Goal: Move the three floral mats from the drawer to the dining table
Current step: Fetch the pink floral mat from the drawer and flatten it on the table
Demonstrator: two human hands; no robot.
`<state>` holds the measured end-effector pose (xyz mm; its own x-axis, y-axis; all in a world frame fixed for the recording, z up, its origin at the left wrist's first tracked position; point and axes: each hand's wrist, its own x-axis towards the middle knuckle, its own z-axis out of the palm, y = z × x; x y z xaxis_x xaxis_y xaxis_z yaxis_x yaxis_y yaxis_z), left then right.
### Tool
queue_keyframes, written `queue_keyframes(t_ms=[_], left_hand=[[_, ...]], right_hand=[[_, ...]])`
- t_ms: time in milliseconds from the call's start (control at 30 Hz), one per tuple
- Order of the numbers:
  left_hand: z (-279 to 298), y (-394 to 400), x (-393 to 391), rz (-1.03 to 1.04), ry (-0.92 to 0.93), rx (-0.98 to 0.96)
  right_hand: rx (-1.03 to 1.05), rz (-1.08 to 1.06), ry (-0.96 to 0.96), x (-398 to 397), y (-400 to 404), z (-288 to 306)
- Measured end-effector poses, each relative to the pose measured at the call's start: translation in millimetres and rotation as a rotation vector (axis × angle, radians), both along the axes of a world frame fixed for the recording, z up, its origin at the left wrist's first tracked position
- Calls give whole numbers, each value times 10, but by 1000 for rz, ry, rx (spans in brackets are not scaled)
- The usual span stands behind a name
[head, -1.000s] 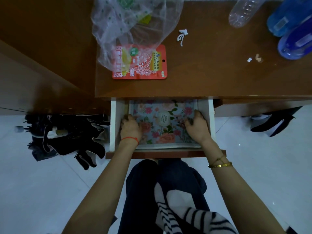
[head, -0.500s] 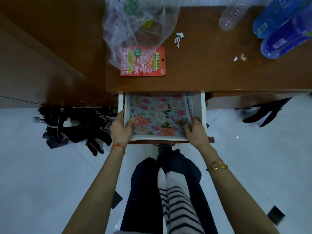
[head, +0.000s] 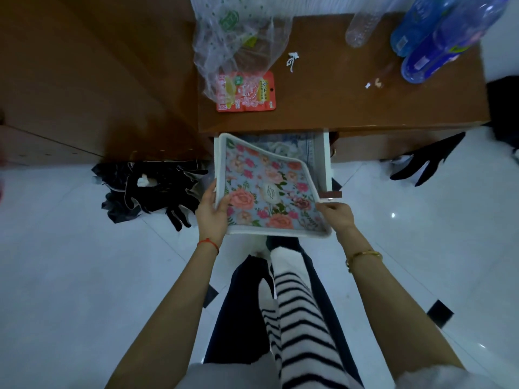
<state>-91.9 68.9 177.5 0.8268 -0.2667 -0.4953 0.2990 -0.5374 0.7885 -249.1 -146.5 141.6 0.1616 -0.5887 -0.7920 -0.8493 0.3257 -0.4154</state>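
Note:
A floral mat (head: 266,189) with pink and orange roses and a white border is lifted out over the open white drawer (head: 325,161). My left hand (head: 212,213) grips its left edge with the thumb on top. My right hand (head: 335,216) pinches its right near corner. The mat sags and its far right side curls down. Another floral mat (head: 292,146) lies inside the drawer beneath it, partly hidden. Whether more mats lie under it I cannot tell.
The brown table (head: 337,102) above the drawer carries a clear plastic bag (head: 238,43), a red snack packet (head: 247,92), a clear bottle (head: 362,26) and blue bottles (head: 432,40). Black gloves (head: 157,189) lie on the white floor at left, another black item (head: 427,161) at right.
Both hands went from the mat's sides inside the drawer to lifting it out toward me. The mat now hangs above the drawer front and a second mat shows underneath.

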Motion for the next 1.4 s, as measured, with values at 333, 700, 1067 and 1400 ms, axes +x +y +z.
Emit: queue_keyframes(t_ms=[333, 700, 1067, 1400], left_hand=[[790, 6, -180, 82, -70, -270], [1882, 275, -405, 48, -87, -410], [2674, 510, -449, -188, -134, -410], [3101, 327, -509, -325, -186, -381]], right_hand=[[203, -52, 56, -317, 432, 533], [250, -268, -264, -657, 809, 1412], [-129, -267, -560, -1048, 844, 2624], [-341, -371, -683, -1415, 991, 3402]])
